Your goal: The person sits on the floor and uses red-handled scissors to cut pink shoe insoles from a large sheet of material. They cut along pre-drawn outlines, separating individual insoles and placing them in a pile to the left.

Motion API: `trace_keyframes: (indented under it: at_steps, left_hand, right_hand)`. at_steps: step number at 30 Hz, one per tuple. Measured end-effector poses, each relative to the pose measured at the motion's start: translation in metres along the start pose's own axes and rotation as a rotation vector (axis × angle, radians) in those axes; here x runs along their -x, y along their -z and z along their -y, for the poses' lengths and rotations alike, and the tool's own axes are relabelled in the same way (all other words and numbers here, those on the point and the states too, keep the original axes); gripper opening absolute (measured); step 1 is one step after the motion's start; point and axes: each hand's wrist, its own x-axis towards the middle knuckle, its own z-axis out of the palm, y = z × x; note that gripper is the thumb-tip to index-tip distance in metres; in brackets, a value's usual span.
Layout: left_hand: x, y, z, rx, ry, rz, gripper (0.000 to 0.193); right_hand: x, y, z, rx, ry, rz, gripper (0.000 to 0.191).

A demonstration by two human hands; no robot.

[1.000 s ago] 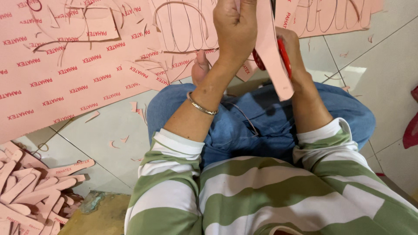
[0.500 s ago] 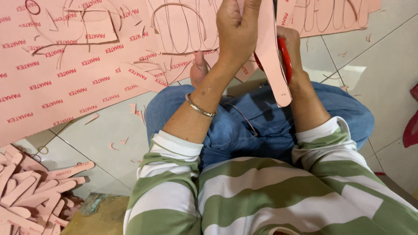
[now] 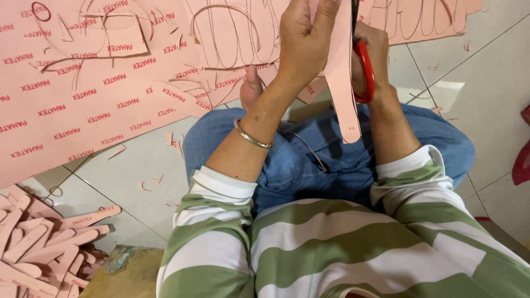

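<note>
I am pinching the limp, light pink foam strip [image 3: 342,83] in my left hand [image 3: 303,38], top edge, while my right hand [image 3: 375,55] is gripping red-handled scissors [image 3: 364,69] beside it.

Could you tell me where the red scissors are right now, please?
In the head view, the scissors are at top right, in the right hand, beside the pink strip held by the left hand.

pink sheets [image 3: 83,99] spread over the tiled floor [image 3: 138,165], outlines drawn on them | cut strips [image 3: 38,248] piled at lower left | pink scraps [image 3: 168,138] scattered on the tiles | a brown mat [image 3: 121,273] seen beside the pile | a red object [image 3: 521,160] cut off at the right edge
</note>
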Motion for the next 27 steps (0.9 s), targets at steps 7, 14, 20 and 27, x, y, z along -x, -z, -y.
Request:
trace_keyframes:
  at_steps: [7,14,20,27]
  left_hand:
    - [0.0,0.001,0.004,0.037,0.014,0.003,0.024]
    - [0.003,-0.001,-0.003,0.117,0.078,0.127,0.024]
    - [0.001,0.001,-0.005,0.111,0.078,0.141,0.026]
    - [0.0,0.002,0.0,0.072,0.064,0.106,0.026]
  right_hand:
    - [0.003,0.005,-0.005,-0.089,-0.083,0.077,0.016]
    - [-0.002,0.007,-0.017,-0.072,-0.004,0.006,0.019]
    - [0.0,0.006,-0.011,-0.063,0.002,0.012,0.028]
    - [0.0,0.007,-0.008,-0.076,-0.034,0.058,0.033]
